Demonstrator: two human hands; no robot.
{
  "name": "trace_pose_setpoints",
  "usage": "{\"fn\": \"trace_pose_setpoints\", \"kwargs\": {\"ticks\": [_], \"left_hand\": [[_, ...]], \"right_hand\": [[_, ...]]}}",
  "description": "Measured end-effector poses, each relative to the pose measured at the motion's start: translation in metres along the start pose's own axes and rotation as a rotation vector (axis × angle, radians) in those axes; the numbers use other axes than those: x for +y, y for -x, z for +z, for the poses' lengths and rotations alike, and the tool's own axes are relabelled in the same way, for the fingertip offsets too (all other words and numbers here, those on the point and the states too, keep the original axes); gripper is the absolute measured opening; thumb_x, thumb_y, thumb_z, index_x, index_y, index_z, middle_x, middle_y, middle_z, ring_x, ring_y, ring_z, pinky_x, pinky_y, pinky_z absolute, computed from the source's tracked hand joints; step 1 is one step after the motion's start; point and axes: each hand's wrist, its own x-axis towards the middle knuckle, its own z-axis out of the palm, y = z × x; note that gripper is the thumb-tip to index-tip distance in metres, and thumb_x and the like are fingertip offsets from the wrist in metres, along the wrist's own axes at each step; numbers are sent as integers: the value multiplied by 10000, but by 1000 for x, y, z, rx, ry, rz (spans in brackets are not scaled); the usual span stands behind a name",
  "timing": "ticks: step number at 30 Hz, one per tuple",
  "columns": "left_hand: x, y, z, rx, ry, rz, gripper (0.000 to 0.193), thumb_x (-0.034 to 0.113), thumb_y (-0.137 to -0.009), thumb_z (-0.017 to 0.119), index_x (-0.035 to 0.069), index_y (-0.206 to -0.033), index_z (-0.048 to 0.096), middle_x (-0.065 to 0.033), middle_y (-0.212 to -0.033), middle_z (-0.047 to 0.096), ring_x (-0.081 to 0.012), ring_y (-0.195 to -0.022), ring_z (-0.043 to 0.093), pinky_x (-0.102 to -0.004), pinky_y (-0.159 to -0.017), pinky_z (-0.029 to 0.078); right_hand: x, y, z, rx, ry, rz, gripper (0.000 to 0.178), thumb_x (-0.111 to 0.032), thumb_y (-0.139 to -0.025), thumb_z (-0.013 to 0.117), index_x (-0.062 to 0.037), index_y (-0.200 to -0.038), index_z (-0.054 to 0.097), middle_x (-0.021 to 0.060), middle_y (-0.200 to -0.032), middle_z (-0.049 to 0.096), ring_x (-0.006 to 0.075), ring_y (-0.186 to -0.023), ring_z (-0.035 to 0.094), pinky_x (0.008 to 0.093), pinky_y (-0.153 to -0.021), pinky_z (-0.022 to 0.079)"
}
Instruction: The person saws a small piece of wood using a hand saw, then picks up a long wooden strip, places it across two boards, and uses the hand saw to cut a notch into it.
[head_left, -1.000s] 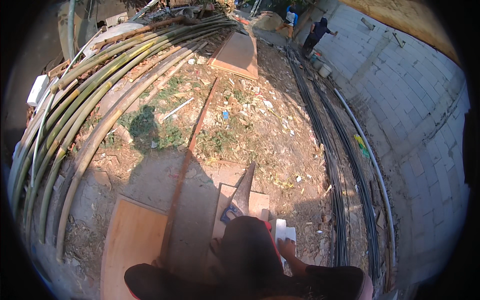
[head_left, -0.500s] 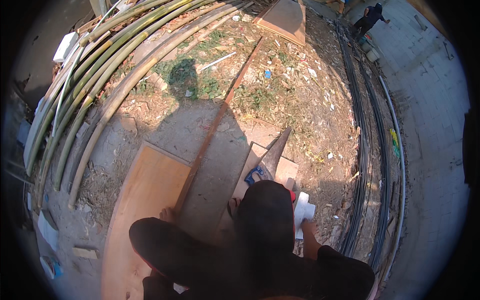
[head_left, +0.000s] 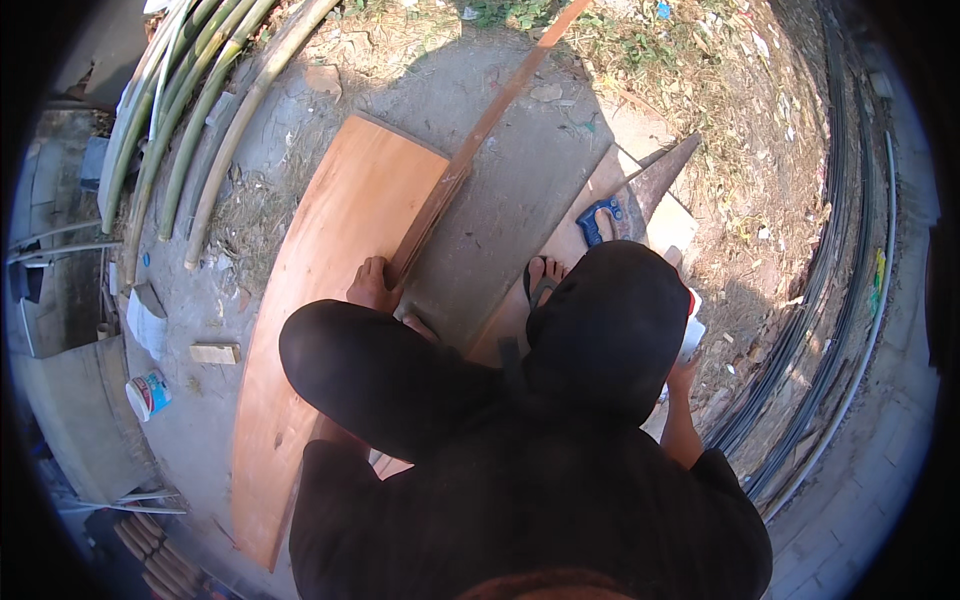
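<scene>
My left hand (head_left: 372, 287) is on a wide light-brown wooden plank (head_left: 350, 210), fingers curled at its right edge against the near end of a long thin reddish-brown wooden strip (head_left: 495, 120). The strip runs away from me to the upper right. My right hand (head_left: 683, 378) is beyond my right knee, closed on a white object (head_left: 692, 338) that the knee partly hides. Ahead of that knee, a handsaw with a blue handle (head_left: 590, 222) and a dark tapering blade (head_left: 665, 180) lies on flat wooden boards (head_left: 595, 185).
Bamboo poles (head_left: 225, 140) lie at the upper left. A white-and-blue tub (head_left: 148, 396) and a small wood block (head_left: 215, 353) are left of the plank. Black rods (head_left: 790, 350) and a pale pipe (head_left: 878, 280) run along the right. My sandalled foot (head_left: 543, 278) rests by the boards.
The view has tilted down and nearer, so the plank, strip and saw appear higher. More of my left hand shows at the plank's edge. My right hand stays at the white object.
</scene>
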Motion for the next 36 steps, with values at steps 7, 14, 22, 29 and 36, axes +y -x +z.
{"fn": "trace_pose_setpoints", "kwargs": {"ticks": [7, 14, 22, 29, 36], "left_hand": [[-9, -9, -25, 101, -1, -14, 415, 214, -701, 839, 135, -1010, 573, -64, -995, 629, -299, -970, 650, -442, -766, 547], [-7, -12, -33, 88, 21, -34, 398, 223, -713, 824, 127, -1023, 593, -78, -1005, 644, -301, -959, 659, -431, -768, 546], [-5, -15, -55, 101, -24, -15, 368, 188, -706, 784, 121, -1019, 601, -76, -983, 654, -296, -884, 679, -429, -727, 553], [19, -28, -78, 173, -11, 30, 347, 181, -710, 773, 113, -992, 582, -88, -945, 643, -306, -851, 675, -426, -709, 550], [60, -64, -77, 142, 23, 140, 315, 206, -752, 762, 82, -961, 561, -102, -920, 625, -326, -812, 659, -443, -661, 524]], "right_hand": [[-29, 8, -19, -130, -50, -28, 1150, -276, -763, 821, 33, -1587, 80, 361, -1525, 337, 480, -1407, 385, 506, -1151, 361], [-45, 15, -26, -80, -14, -1, 1165, -345, -749, 812, -20, -1603, 90, 342, -1505, 396, 506, -1342, 458, 526, -1107, 404], [-112, 9, -107, 102, 383, 47, 1101, -457, -732, 805, -20, -1571, 242, 315, -1456, 489, 458, -1273, 549, 505, -1049, 465], [-224, -34, -176, 201, 396, -57, 1092, -513, -744, 794, -2, -1555, 273, 282, -1279, 640, 463, -1124, 645, 507, -953, 517], [-429, -42, -102, 31, -183, -655, 1049, -338, -704, 859, -16, -1543, 318, 317, -1288, 611, 443, -1107, 655, 467, -976, 529]]}}
